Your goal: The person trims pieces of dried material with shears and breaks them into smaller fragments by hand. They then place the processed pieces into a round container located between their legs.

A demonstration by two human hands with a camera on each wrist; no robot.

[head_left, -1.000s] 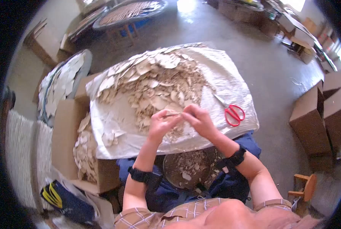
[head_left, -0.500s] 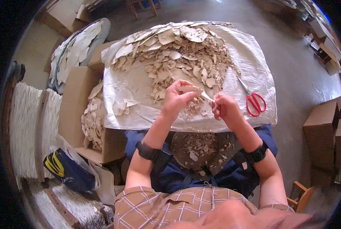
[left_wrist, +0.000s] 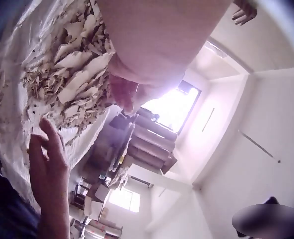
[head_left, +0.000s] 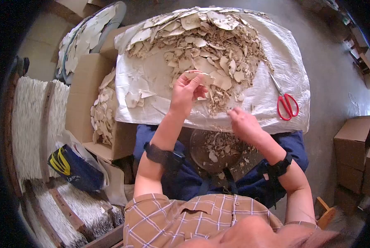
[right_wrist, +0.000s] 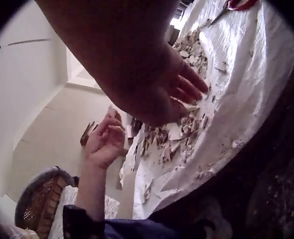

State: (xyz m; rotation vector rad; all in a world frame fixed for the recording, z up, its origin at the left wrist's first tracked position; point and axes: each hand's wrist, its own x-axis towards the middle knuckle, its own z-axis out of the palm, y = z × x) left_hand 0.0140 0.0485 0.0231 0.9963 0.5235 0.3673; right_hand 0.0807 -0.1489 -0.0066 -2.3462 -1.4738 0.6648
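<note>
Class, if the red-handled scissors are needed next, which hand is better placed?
Probably the right hand: it is nearer the scissors, while the left hand is farther away and holds a pale flake.

Carries on white sheet point(head_left: 290, 62) a heap of flakes point(head_left: 210, 45), coarse along far edge and finer toward right, plus loose flakes point(head_left: 132, 99) at near left and scissors point(head_left: 282, 94) at right, just beside heap.
</note>
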